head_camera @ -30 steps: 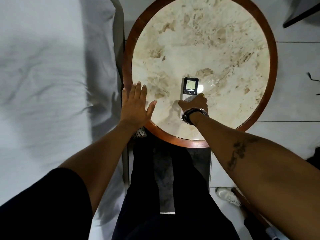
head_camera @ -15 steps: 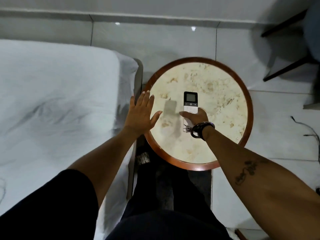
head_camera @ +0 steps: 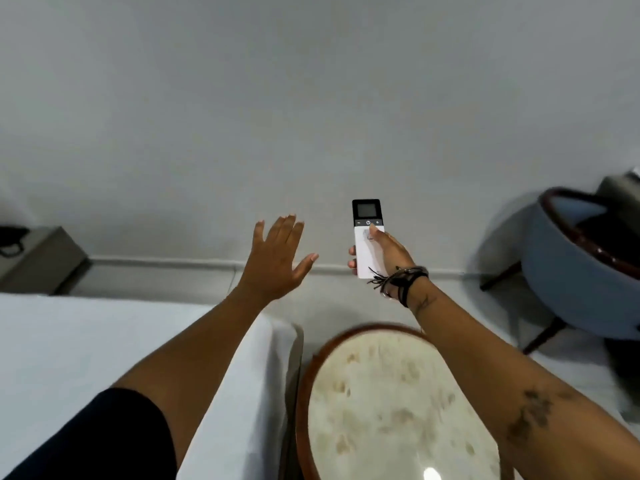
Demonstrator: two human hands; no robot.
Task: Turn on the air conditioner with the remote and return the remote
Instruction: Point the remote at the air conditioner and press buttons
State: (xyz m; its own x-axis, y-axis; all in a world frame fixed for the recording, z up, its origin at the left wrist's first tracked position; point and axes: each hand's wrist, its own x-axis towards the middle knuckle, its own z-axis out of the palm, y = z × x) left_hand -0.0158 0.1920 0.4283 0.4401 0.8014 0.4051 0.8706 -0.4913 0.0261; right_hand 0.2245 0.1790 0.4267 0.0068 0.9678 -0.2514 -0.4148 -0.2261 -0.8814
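My right hand (head_camera: 389, 252) holds a slim white remote (head_camera: 367, 237) with a black top and a small dark screen, raised upright in front of the plain wall. The thumb rests on the white body just below the row of buttons. My left hand (head_camera: 277, 258) floats beside it on the left, fingers spread, holding nothing. No air conditioner is in view. The round marble table (head_camera: 391, 410) with a brown wooden rim stands below the right forearm.
A bed with a white sheet (head_camera: 104, 348) fills the lower left, tight against the table. A blue round chair (head_camera: 581, 271) on dark legs stands at the right. A grey box (head_camera: 38, 261) with a black item on it sits on the floor at far left.
My right hand has lifted the remote off the marble table and raised it toward the wall. The left hand has left the table rim and risen. My view has tilted up.
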